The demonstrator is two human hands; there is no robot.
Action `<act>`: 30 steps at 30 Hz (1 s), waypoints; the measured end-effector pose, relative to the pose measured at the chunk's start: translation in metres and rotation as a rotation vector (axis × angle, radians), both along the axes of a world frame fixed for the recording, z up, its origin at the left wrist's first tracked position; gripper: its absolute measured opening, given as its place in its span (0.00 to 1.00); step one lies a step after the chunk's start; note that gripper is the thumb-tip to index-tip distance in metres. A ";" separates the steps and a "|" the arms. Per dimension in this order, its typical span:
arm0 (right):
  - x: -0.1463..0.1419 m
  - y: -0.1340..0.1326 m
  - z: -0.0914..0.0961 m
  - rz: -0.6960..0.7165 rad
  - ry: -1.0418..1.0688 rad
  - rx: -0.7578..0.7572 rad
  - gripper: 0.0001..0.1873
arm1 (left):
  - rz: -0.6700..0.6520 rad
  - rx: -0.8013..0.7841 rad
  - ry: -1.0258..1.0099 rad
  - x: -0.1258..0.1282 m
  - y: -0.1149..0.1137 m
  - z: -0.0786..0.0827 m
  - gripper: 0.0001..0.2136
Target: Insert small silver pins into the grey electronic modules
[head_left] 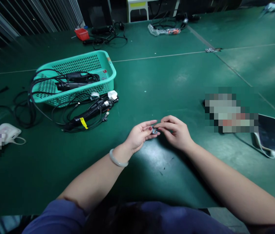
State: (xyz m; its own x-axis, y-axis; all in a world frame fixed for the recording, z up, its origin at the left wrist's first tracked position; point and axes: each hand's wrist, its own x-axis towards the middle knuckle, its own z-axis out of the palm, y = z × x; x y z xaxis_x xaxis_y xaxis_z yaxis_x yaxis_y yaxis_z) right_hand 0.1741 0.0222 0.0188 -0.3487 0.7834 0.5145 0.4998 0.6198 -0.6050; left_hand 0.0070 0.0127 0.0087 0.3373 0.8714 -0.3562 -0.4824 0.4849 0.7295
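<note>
My left hand (141, 135) pinches a small, patterned bluish-grey piece (154, 130) between thumb and fingers, above the green table. Its exact kind is too small to make out. Close against it on the right is my right hand (175, 131), with thumb and fingertips drawn together at the piece's edge. Whether those fingertips grip the piece or something tiny beside it is hidden. A pale bangle (118, 158) circles my left wrist.
A turquoise basket (78, 96) holds black corded tools at left, with a black corded handle tool (88, 113) before it. Phones (272, 134) and a pixelated object (230, 112) lie at right. A red tray (81, 33) and cables sit at the back of the green table (137, 182).
</note>
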 end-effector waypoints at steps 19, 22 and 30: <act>0.002 0.006 -0.015 -0.123 -0.178 -0.158 0.09 | 0.256 0.012 0.047 -0.001 0.005 -0.001 0.13; -0.002 0.007 -0.021 -0.079 -0.248 -0.210 0.08 | 0.334 0.039 0.042 -0.001 0.006 -0.004 0.13; -0.013 0.004 -0.021 -0.012 -0.345 -0.210 0.04 | 0.351 0.069 0.078 0.001 0.007 -0.004 0.13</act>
